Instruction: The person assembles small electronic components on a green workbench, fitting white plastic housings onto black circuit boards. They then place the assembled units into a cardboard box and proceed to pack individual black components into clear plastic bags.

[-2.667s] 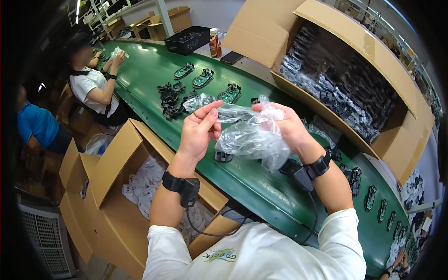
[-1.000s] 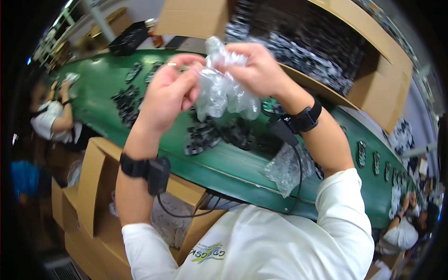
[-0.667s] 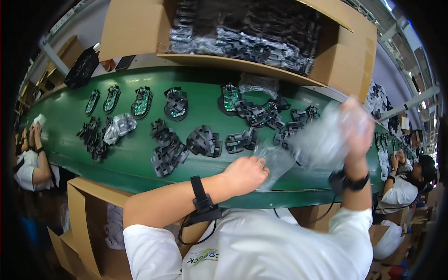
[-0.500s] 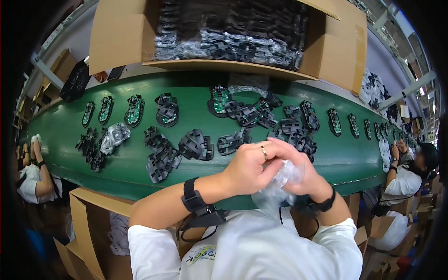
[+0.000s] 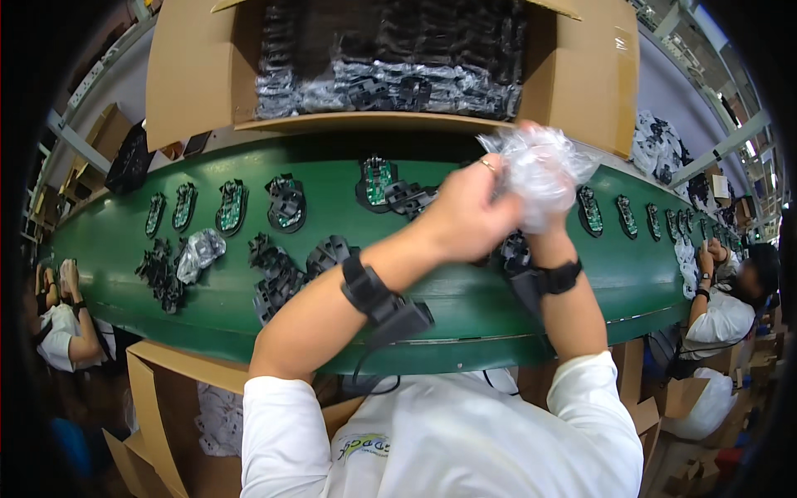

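Both my hands are raised over the far side of the green bench, gripping a bunched, crumpled clear plastic bag (image 5: 544,170). My left hand (image 5: 471,207), with a ring on one finger, closes on its left side, blurred by motion. Mostly hidden behind the plastic, my right hand (image 5: 552,222) holds it from the right. Beneath my arms lie black plastic parts (image 5: 270,278), some covered from view. A green circuit board in a black shell (image 5: 376,184) sits left of my hands, with a black part (image 5: 411,199) beside it.
A large open carton (image 5: 374,120) of bagged black parts stands beyond the bench (image 5: 432,311). Circuit boards in shells (image 5: 232,206) line the bench both ways. A bagged part (image 5: 200,256) lies left. Co-workers sit at left (image 5: 73,328) and right (image 5: 722,303).
Both hands have moved up and away from me, toward the carton, carrying the crumpled plastic bag. My forearms now stretch across the bench.
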{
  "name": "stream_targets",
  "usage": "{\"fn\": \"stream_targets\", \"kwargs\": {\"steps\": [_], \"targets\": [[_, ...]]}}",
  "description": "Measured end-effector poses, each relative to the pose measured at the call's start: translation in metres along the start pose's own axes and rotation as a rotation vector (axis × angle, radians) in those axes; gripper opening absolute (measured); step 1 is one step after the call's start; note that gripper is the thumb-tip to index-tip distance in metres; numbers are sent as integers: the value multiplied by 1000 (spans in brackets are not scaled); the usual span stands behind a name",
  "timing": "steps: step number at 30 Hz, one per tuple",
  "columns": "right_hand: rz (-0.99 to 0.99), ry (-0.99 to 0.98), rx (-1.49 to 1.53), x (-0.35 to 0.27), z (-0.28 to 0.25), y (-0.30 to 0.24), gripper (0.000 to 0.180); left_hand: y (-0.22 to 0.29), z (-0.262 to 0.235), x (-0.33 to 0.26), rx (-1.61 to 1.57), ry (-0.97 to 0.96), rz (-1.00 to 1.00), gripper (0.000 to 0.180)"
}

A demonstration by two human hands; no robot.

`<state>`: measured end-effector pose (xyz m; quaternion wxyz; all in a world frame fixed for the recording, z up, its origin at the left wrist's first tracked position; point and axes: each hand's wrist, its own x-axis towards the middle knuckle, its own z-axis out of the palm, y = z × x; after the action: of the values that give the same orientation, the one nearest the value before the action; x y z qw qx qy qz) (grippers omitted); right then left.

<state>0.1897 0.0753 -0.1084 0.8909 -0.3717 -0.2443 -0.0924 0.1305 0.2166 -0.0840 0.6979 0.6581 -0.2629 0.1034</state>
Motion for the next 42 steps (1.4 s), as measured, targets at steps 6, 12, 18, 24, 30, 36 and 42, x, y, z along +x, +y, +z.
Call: {"fn": "stream_targets", "kwargs": {"steps": [6, 12, 18, 24, 30, 36, 42], "targets": [[6, -286, 1, -36, 115, 46, 56, 23, -33, -25, -164, 433, 15, 27], [-692, -473, -576, -30, 140, 53, 39, 55, -76, -74, -832, 252, -81, 46], [-286, -447, -541, -8, 83, 31, 41, 104, -97, -121, 307, 30, -222, 30], [27, -356, -329, -4, 28, 18, 37, 108, -268, -179, 1779, 442, -535, 40], [314, -813, -768, -15, 107, 21, 15, 94, -311, -216, 1191, 794, -333, 22], [-24, -1027, -906, -16, 190, 55, 33, 138, -255, -169, -241, 925, 34, 19], [260, -986, -925, -2, 243, 82, 32, 140, -223, -172, -230, 916, 77, 15]]}}
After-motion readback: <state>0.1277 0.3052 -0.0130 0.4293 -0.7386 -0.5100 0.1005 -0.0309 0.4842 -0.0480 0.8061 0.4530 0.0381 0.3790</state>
